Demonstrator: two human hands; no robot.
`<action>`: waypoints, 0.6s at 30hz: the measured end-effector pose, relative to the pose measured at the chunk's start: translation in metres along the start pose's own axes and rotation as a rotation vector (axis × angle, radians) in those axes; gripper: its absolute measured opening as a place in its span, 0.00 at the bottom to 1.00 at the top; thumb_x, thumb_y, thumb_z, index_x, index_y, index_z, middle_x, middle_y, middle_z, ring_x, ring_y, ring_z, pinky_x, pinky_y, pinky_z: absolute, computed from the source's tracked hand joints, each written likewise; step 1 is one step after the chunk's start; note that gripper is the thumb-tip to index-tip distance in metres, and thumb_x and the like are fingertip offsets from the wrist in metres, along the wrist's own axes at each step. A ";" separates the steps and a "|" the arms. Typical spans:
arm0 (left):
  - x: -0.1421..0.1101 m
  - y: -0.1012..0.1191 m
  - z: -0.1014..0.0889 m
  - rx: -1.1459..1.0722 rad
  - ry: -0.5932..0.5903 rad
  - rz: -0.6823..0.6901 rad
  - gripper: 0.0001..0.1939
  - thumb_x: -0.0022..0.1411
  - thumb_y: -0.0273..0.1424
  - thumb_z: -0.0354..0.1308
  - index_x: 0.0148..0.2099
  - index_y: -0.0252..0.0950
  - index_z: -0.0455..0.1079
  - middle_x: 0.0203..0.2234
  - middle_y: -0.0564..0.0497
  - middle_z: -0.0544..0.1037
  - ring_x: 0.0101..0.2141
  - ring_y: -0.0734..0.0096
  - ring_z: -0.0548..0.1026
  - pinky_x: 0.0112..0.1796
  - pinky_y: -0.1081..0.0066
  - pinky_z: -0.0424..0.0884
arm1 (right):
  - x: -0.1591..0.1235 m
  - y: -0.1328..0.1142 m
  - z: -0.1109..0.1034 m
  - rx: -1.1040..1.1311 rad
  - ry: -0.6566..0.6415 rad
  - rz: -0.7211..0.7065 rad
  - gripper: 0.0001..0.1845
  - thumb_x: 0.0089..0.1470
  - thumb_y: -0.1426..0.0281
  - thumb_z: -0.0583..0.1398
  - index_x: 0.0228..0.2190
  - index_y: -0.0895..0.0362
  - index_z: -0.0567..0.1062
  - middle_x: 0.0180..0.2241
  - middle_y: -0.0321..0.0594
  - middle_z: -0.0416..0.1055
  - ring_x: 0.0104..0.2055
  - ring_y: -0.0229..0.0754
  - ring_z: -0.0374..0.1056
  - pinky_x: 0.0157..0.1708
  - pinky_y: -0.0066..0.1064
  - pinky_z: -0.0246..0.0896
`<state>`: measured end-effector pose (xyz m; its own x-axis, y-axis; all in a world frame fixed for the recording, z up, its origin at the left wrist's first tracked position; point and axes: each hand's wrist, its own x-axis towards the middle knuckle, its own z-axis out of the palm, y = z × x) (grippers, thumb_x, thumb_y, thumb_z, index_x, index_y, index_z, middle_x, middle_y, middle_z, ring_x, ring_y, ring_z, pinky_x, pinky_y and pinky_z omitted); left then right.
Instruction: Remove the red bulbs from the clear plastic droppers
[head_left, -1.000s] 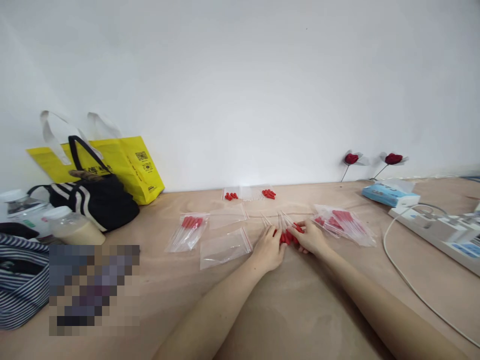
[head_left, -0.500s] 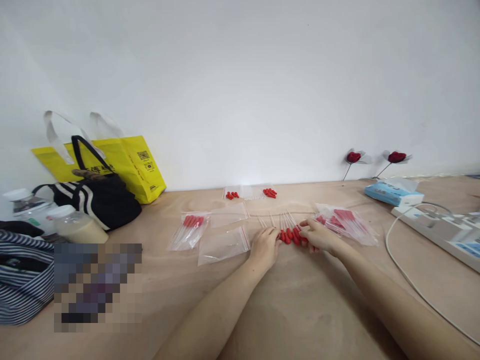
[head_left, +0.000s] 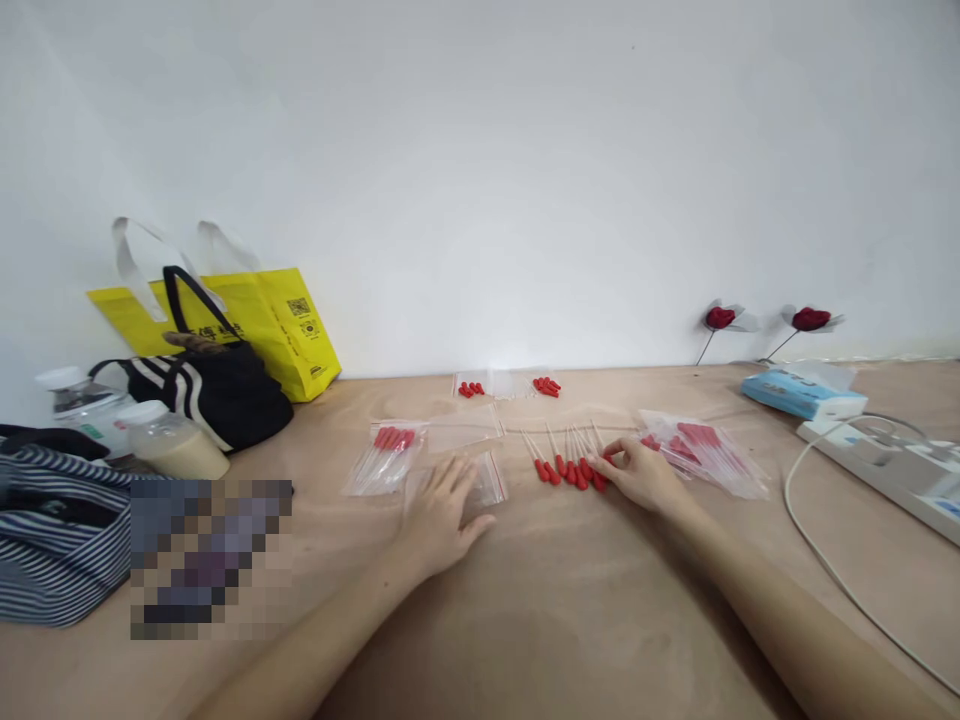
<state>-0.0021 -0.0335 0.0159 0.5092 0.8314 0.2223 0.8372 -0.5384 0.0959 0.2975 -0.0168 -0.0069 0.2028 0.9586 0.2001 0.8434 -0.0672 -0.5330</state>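
A row of several glass droppers with red rubber bulbs (head_left: 568,462) lies on the wooden table (head_left: 570,600). My right hand (head_left: 639,474) rests at the right end of that row, fingertips touching the red bulbs, fingers loosely bent. My left hand (head_left: 441,512) lies flat with fingers spread on an empty clear zip bag (head_left: 487,482). Another clear bag with red-bulbed droppers (head_left: 382,456) sits to the left, and a fuller bag of droppers (head_left: 701,450) lies just right of my right hand.
Two small bags of loose red bulbs (head_left: 510,386) lie near the wall. A yellow tote (head_left: 251,325), a black striped bag (head_left: 210,395) and bottles (head_left: 169,445) stand at left. A tissue pack (head_left: 799,392), power strip (head_left: 892,465) and white cable (head_left: 817,550) are at right.
My left hand has left the droppers and moved left onto the empty zip bag, fingers spread. My right hand stays at the row's right end. The camera view has shifted slightly.
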 end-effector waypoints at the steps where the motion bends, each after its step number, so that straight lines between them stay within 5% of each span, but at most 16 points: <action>1: -0.002 -0.009 0.002 -0.007 -0.042 -0.031 0.32 0.55 0.43 0.49 0.58 0.31 0.52 0.56 0.38 0.56 0.56 0.52 0.52 0.52 0.52 0.52 | 0.000 0.000 0.001 -0.008 0.046 0.009 0.24 0.44 0.49 0.53 0.29 0.57 0.72 0.24 0.41 0.68 0.29 0.44 0.66 0.27 0.31 0.56; 6: -0.007 -0.019 0.014 -0.081 -0.085 -0.088 0.20 0.62 0.34 0.40 0.55 0.38 0.58 0.53 0.47 0.64 0.54 0.58 0.59 0.50 0.53 0.55 | -0.001 0.005 0.016 0.083 0.185 -0.100 0.22 0.46 0.54 0.54 0.31 0.59 0.72 0.33 0.45 0.67 0.37 0.44 0.64 0.37 0.33 0.57; 12: 0.013 -0.027 -0.003 -0.243 0.299 -0.247 0.20 0.63 0.32 0.36 0.46 0.32 0.66 0.38 0.44 0.75 0.39 0.65 0.73 0.38 0.68 0.68 | -0.005 0.004 0.026 0.204 0.214 -0.164 0.19 0.51 0.56 0.49 0.31 0.57 0.71 0.34 0.44 0.67 0.39 0.43 0.63 0.40 0.34 0.56; 15: 0.039 -0.032 -0.015 -0.138 0.510 -0.231 0.20 0.63 0.32 0.36 0.50 0.31 0.63 0.43 0.43 0.72 0.43 0.64 0.70 0.42 0.67 0.65 | -0.004 0.003 0.025 0.232 0.195 -0.184 0.21 0.54 0.57 0.46 0.25 0.57 0.69 0.31 0.43 0.67 0.38 0.44 0.62 0.40 0.34 0.56; 18: 0.069 -0.034 -0.012 0.056 0.447 -0.172 0.21 0.62 0.29 0.36 0.55 0.33 0.57 0.52 0.45 0.64 0.54 0.63 0.58 0.53 0.60 0.52 | -0.003 0.003 0.025 0.238 0.195 -0.203 0.22 0.55 0.56 0.44 0.23 0.56 0.68 0.31 0.44 0.67 0.39 0.44 0.62 0.40 0.35 0.55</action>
<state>0.0026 0.0406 0.0395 0.2368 0.7607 0.6044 0.9175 -0.3797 0.1185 0.2869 -0.0133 -0.0302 0.1540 0.8734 0.4620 0.7413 0.2070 -0.6385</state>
